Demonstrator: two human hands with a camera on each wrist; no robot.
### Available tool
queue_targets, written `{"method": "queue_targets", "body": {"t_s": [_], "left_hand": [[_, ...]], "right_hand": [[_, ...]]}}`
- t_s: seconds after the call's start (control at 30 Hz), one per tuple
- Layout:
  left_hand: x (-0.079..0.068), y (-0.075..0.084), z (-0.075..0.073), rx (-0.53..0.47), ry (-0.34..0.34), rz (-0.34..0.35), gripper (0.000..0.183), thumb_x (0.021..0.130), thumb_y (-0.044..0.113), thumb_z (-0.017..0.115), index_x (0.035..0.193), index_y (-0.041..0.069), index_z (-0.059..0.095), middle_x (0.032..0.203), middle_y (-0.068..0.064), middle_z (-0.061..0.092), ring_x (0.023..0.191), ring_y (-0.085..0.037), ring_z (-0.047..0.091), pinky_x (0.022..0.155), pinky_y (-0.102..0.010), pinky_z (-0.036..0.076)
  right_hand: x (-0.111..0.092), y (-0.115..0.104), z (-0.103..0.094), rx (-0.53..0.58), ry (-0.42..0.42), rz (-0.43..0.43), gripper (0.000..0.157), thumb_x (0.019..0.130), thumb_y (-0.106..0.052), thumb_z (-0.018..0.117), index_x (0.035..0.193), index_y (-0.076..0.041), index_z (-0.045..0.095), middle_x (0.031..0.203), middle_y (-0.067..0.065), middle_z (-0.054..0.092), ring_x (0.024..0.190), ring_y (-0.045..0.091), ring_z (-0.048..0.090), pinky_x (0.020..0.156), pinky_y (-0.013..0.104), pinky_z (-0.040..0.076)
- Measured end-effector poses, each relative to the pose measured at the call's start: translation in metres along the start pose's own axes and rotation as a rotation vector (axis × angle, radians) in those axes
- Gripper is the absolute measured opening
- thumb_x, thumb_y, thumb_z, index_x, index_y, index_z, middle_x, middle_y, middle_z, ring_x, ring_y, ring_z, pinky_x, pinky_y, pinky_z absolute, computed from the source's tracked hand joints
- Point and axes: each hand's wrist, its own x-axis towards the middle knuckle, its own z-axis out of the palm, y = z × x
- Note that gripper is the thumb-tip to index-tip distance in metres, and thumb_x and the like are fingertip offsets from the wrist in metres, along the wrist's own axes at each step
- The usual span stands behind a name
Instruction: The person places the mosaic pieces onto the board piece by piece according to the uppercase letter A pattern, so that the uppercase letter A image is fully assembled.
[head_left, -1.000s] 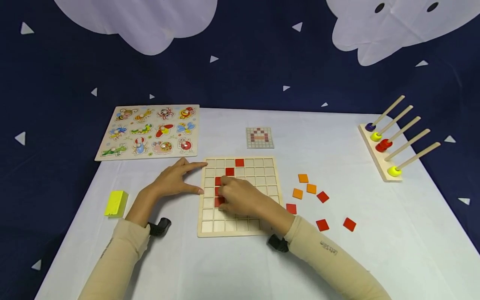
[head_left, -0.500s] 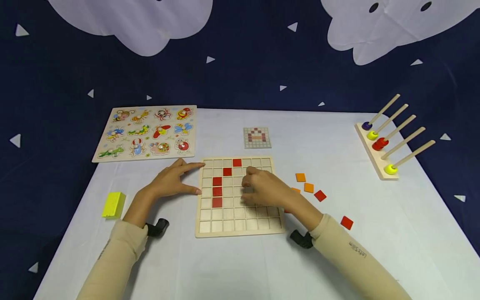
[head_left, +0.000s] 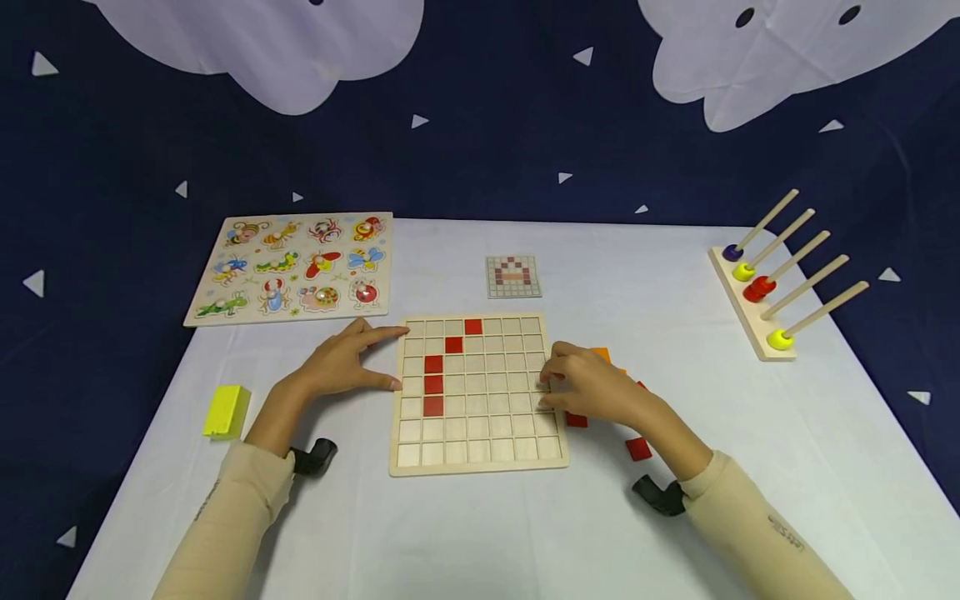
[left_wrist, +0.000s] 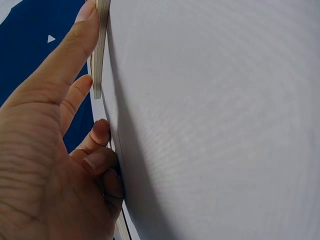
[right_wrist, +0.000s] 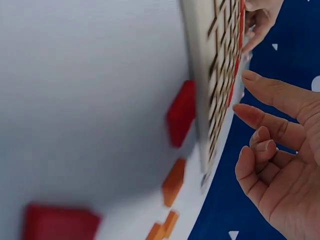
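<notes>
A wooden grid board (head_left: 487, 429) lies mid-table with several red square tiles (head_left: 433, 384) set in its cells, running from the top row down to the left. My left hand (head_left: 333, 360) rests at the board's left edge, thumb and index finger spread and touching the rim. Over the board's right edge hovers my right hand (head_left: 588, 382), thumb and index finger apart and nothing between them, as the right wrist view also shows. Beside it on the cloth lie loose red tiles (head_left: 638, 449) and orange tiles (head_left: 600, 354), some partly hidden by that hand.
Behind the board lies a small pattern card (head_left: 513, 276). An insect peg puzzle (head_left: 292, 265) sits at the back left, with a yellow block (head_left: 227, 412) nearer the front. A wooden stacker with slanted pegs (head_left: 752, 306) stands at the right.
My right hand has moved right, from the red tiles on the board's left side to its right edge. The left hand stays at the board's rim.
</notes>
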Motion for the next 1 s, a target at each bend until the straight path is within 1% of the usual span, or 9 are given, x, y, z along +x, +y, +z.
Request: {"method": "queue_targets", "body": {"t_s": [0.2, 0.3, 0.47, 0.67, 1.0], "left_hand": [[0.0, 0.0, 0.0, -0.006, 0.006, 0.006, 0.091, 0.068, 0.056, 0.086, 0.147, 0.032, 0.049, 0.097, -0.004, 0.044, 0.078, -0.018, 0.037, 0.067, -0.032, 0.033], [0.0, 0.0, 0.0, -0.009, 0.005, 0.006, 0.091, 0.068, 0.055, 0.086, 0.147, 0.032, 0.049, 0.097, -0.004, 0.044, 0.078, -0.018, 0.037, 0.067, -0.032, 0.033], [0.0, 0.0, 0.0, -0.011, 0.003, 0.004, 0.091, 0.068, 0.055, 0.086, 0.147, 0.031, 0.049, 0.097, -0.004, 0.044, 0.078, -0.018, 0.037, 0.067, -0.032, 0.033], [0.0, 0.0, 0.001, -0.013, 0.005, 0.003, 0.091, 0.068, 0.056, 0.086, 0.147, 0.032, 0.049, 0.097, -0.004, 0.043, 0.078, -0.018, 0.037, 0.067, -0.032, 0.033], [0.0, -0.001, 0.0, -0.01, 0.008, 0.018, 0.09, 0.069, 0.055, 0.086, 0.147, 0.031, 0.049, 0.098, -0.004, 0.045, 0.08, -0.018, 0.038, 0.068, -0.032, 0.034]], "right_hand": [[-0.018, 0.012, 0.003, -0.01, -0.01, 0.024, 0.026, 0.079, -0.02, 0.085, 0.097, -0.004, 0.075, 0.088, 0.0, 0.056, 0.075, 0.013, 0.051, 0.066, 0.023, 0.044], [-0.027, 0.017, 0.004, -0.025, -0.015, 0.031, 0.03, 0.077, -0.022, 0.086, 0.098, -0.004, 0.075, 0.088, -0.002, 0.056, 0.076, 0.011, 0.051, 0.068, 0.024, 0.045], [-0.038, 0.024, 0.009, -0.038, -0.012, 0.037, 0.029, 0.076, -0.021, 0.087, 0.097, -0.006, 0.075, 0.088, -0.005, 0.056, 0.08, 0.01, 0.053, 0.072, 0.025, 0.047], [-0.042, 0.027, 0.014, -0.038, -0.006, 0.022, 0.026, 0.076, -0.015, 0.086, 0.097, -0.005, 0.074, 0.088, -0.005, 0.054, 0.077, 0.01, 0.05, 0.069, 0.023, 0.045], [-0.044, 0.029, 0.018, -0.041, 0.019, -0.048, 0.019, 0.079, -0.012, 0.083, 0.095, -0.005, 0.074, 0.086, -0.006, 0.052, 0.076, 0.009, 0.049, 0.068, 0.021, 0.044]]}}
